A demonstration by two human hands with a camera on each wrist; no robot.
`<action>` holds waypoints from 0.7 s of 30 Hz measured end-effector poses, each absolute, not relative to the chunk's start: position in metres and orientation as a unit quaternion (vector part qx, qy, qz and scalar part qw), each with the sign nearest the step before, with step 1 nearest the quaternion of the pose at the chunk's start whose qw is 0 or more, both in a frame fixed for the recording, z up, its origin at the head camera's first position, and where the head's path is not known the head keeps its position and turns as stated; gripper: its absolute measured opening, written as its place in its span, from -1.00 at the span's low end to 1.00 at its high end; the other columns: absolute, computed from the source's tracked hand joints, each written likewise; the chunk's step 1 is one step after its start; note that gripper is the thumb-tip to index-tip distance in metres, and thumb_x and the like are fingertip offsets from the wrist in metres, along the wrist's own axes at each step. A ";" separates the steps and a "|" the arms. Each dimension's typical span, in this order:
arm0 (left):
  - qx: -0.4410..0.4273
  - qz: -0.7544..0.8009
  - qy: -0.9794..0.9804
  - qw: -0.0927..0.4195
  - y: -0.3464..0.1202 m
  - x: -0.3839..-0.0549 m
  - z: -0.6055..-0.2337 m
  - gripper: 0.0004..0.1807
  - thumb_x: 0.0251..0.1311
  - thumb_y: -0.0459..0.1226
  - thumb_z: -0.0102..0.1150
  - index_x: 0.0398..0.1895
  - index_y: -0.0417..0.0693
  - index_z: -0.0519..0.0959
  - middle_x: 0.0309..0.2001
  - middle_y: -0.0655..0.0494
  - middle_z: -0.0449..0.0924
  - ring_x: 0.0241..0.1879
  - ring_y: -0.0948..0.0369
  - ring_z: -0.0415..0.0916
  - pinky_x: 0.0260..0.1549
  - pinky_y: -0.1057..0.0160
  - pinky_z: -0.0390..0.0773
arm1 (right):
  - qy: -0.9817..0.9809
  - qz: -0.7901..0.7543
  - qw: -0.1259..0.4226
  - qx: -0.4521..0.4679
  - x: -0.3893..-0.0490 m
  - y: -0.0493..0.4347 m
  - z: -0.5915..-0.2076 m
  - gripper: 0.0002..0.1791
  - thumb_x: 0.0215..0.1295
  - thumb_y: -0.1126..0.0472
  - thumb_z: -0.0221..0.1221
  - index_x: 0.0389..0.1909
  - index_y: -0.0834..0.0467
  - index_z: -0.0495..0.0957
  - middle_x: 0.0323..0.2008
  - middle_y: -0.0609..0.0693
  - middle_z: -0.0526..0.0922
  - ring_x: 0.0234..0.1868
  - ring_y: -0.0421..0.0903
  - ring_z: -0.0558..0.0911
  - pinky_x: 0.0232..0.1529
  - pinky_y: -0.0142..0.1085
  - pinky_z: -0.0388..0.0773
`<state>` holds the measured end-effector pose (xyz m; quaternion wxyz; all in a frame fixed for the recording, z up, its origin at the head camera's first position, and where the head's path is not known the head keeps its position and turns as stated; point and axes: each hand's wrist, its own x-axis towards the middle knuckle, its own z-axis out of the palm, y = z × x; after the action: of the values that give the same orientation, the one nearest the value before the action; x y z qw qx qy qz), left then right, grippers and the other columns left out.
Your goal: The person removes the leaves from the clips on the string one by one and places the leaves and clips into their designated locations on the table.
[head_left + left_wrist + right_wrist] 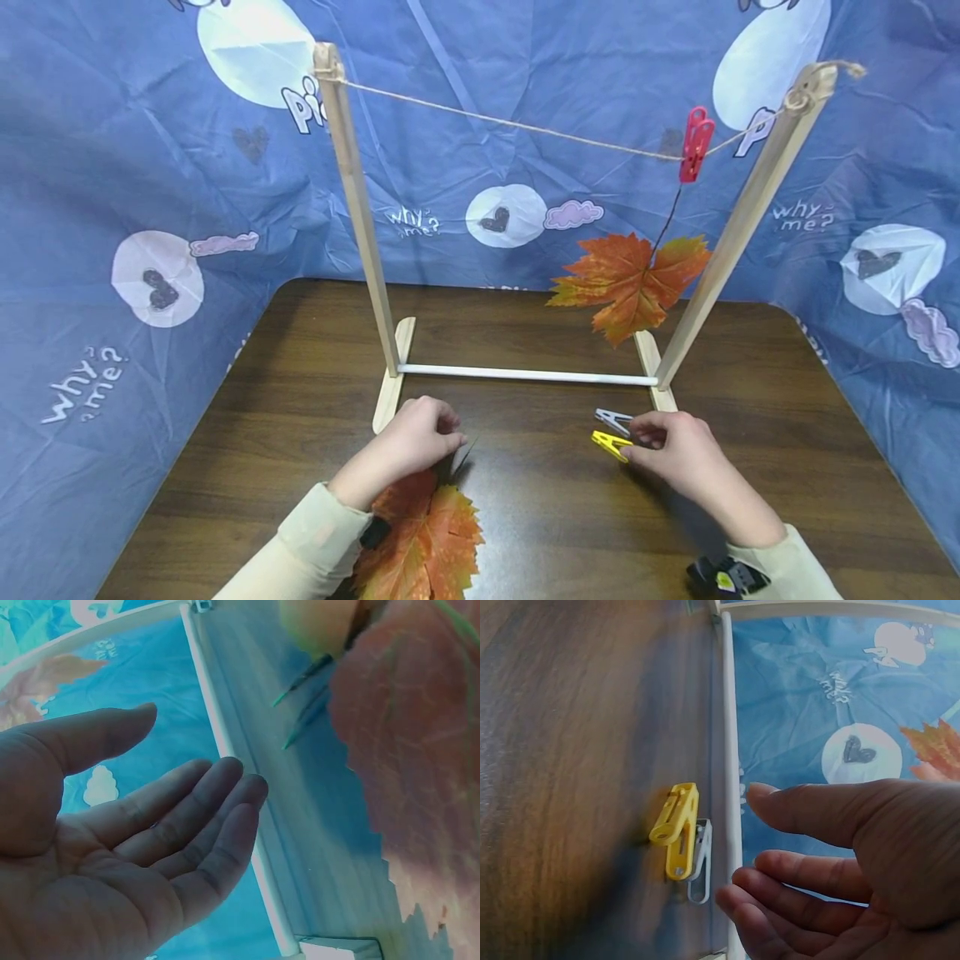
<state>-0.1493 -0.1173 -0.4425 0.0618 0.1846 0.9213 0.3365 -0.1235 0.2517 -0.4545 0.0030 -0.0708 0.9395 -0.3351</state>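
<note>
My left hand (pixel 420 429) hovers over the stem end of a red-orange maple leaf (pixel 442 542) at the table's front; its fingers are loosely bent, with a gap to the thumb in the left wrist view. Beside my right hand (pixel 678 450) lie a yellow clothespin (pixel 611 444) and a grey clothespin (pixel 612 419). In the right wrist view thumb and fingers stand apart with nothing between them, near the yellow clothespin (pixel 676 829). A red clothespin (pixel 697 143) on the string holds another maple leaf (pixel 633 283) by its stem.
A wooden frame has a left post (pixel 356 200), a right post (pixel 750 217), a white bottom rod (pixel 525 375) and a string (pixel 510 122) tied between the post tops. It stands on a brown table (pixel 540 517). Behind hangs a blue printed cloth (pixel 450 167).
</note>
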 end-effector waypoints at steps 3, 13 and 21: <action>0.183 0.348 0.918 0.058 -0.115 -0.149 -0.440 -0.81 0.08 -0.34 0.45 -0.31 -0.31 0.70 -0.39 0.05 0.69 -0.32 0.10 0.64 -0.22 0.11 0.60 | 0.937 -0.342 -0.001 -0.071 -0.123 0.251 -0.450 -0.68 0.03 0.25 0.54 -0.21 0.29 0.73 -0.36 0.00 0.73 -0.33 -0.10 0.68 -0.30 -0.28 0.60; 0.185 0.393 0.899 0.058 -0.111 -0.147 -0.433 -0.77 0.13 -0.33 0.42 -0.19 -0.33 0.70 -0.30 0.02 0.72 -0.24 0.12 0.67 -0.14 0.09 0.62 | 0.929 -0.363 -0.016 -0.076 -0.118 0.243 -0.432 -0.63 0.06 0.23 0.55 -0.14 0.31 0.73 -0.30 0.06 0.76 -0.30 -0.08 0.71 -0.31 -0.30 0.62; 0.193 0.452 0.870 0.046 -0.107 -0.145 -0.427 -0.75 0.16 -0.35 0.40 -0.13 -0.33 0.69 -0.25 -0.02 0.73 -0.27 0.21 0.66 -0.18 0.16 0.64 | 0.926 -0.369 -0.025 -0.079 -0.115 0.241 -0.424 -0.62 0.07 0.18 0.55 -0.13 0.29 0.74 -0.23 0.11 0.76 -0.25 -0.01 0.74 -0.26 -0.21 0.66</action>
<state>-0.1454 -0.1072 -0.4271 0.0460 0.1930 0.8699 0.4515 -0.1146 0.2413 -0.4237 -0.0253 -0.0791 0.9256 -0.3692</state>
